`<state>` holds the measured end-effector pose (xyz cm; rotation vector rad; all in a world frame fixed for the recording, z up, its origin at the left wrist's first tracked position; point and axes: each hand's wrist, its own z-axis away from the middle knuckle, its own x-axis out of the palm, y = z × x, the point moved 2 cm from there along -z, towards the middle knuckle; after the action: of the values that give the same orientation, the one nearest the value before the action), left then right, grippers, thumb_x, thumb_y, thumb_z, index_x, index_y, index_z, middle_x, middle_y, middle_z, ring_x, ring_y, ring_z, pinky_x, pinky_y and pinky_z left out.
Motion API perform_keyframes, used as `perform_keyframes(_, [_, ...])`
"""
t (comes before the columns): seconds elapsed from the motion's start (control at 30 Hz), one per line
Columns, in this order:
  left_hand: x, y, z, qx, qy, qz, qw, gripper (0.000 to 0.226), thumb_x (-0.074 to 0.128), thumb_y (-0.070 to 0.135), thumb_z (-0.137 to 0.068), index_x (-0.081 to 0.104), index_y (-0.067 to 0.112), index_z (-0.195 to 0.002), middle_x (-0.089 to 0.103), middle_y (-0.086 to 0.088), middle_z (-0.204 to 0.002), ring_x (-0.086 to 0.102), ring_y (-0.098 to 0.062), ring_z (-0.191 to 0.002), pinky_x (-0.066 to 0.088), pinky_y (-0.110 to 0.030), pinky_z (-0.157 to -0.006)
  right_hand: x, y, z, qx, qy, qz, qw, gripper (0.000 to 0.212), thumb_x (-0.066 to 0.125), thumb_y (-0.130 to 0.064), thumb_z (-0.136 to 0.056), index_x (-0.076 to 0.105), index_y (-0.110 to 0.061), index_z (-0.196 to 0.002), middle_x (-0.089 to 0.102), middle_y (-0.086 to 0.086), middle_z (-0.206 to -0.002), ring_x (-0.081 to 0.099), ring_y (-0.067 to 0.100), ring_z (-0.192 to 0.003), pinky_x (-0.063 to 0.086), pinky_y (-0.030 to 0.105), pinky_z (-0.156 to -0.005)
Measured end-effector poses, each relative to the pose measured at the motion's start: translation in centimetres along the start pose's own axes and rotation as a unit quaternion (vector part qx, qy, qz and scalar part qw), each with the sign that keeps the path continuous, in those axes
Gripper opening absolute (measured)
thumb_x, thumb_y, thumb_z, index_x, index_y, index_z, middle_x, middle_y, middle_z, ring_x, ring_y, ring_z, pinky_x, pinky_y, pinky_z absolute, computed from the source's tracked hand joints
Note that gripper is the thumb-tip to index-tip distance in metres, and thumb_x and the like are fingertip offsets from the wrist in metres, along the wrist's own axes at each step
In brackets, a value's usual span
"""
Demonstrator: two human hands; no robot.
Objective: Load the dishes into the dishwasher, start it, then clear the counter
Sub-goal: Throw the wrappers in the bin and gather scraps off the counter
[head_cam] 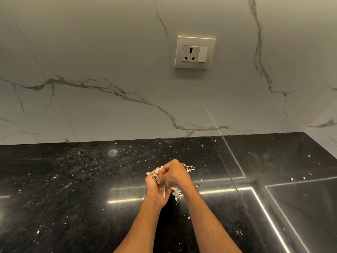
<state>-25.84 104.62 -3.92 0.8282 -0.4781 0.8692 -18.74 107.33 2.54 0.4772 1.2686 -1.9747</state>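
My left hand (154,185) cups the gathered scraps (176,193) and my right hand (176,173) curls over them, both grasping so none spill back onto the table (73,198).

Lower centre of frame: left hand (155,186) and right hand (176,173) clasped together over black speckled stone counter (73,198), pale shredded scraps (175,193) held between. Behind counter, white veined marble wall (91,52); on wall, upper centre, cream square socket plate (194,52). Scattered across counter, tiny white flecks (291,179).
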Motion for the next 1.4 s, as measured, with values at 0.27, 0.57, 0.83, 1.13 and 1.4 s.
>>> perform_keyframes(0.27, [0.0, -0.2, -1.5, -0.022, -0.021, 0.094, 0.995, 0.036, 0.034, 0.022, -0.089, 0.066, 0.006, -0.095, 0.063, -0.019, -0.093, 0.059, -0.033, -0.079, 0.05, -0.04, -0.066, -3.1, -1.0, 0.8, -0.014, -0.02, -0.058, 0.998, 0.023, 0.083, -0.004, -0.073, 0.074, -0.018, -0.088, 0.074, 0.007, -0.085, 0.069, 0.018, -0.064, 0.06, 0.029, -0.059])
perform_keyframes(0.57, [-0.5, 0.4, -1.9, -0.019, -0.026, 0.064, 0.997, 0.027, 0.041, 0.02, -0.09, 0.065, 0.007, -0.093, 0.063, -0.014, -0.084, 0.057, -0.028, -0.071, 0.05, -0.038, -0.065, -6.0, 9.1, -3.1, 0.084, 0.124, -0.014, 0.989, 0.042, 0.05, -0.002, -0.091, 0.06, -0.018, -0.129, 0.059, 0.01, -0.131, 0.062, 0.028, -0.112, 0.048, 0.04, -0.101])
perform_keyframes(0.83, [-0.3, 3.1, -1.8, 0.016, -0.017, 0.049, 0.999, 0.029, 0.039, 0.02, -0.092, 0.065, 0.006, -0.096, 0.064, -0.015, -0.086, 0.058, -0.028, -0.073, 0.049, -0.038, -0.066, -3.2, 7.7, -4.1, -0.051, 0.018, 0.118, 0.992, 0.058, 0.04, 0.005, -0.086, 0.054, -0.018, -0.138, 0.043, 0.003, -0.139, 0.041, 0.026, -0.128, 0.032, 0.033, -0.111])
perform_keyframes(1.13, [-1.3, 4.6, -1.0, 0.048, -0.019, 0.046, 0.998, 0.03, 0.038, 0.019, -0.093, 0.064, 0.005, -0.096, 0.062, -0.015, -0.087, 0.057, -0.028, -0.077, 0.05, -0.041, -0.07, -1.5, 5.4, -0.8, -0.008, -0.145, 0.151, 0.978, 0.068, 0.088, -0.023, -0.067, 0.056, -0.03, -0.126, 0.049, 0.0, -0.128, 0.062, 0.022, -0.091, 0.061, 0.038, -0.069])
perform_keyframes(1.4, [-2.9, 3.8, 0.0, 0.049, -0.002, 0.057, 0.997, 0.031, 0.036, 0.019, -0.093, 0.064, 0.006, -0.094, 0.062, -0.015, -0.086, 0.056, -0.028, -0.075, 0.049, -0.041, -0.07, 1.7, 5.7, 1.1, -0.05, -0.044, 0.183, 0.981, 0.032, 0.083, -0.013, -0.072, 0.07, -0.021, -0.101, 0.056, 0.002, -0.111, 0.064, 0.02, -0.088, 0.054, 0.03, -0.069])
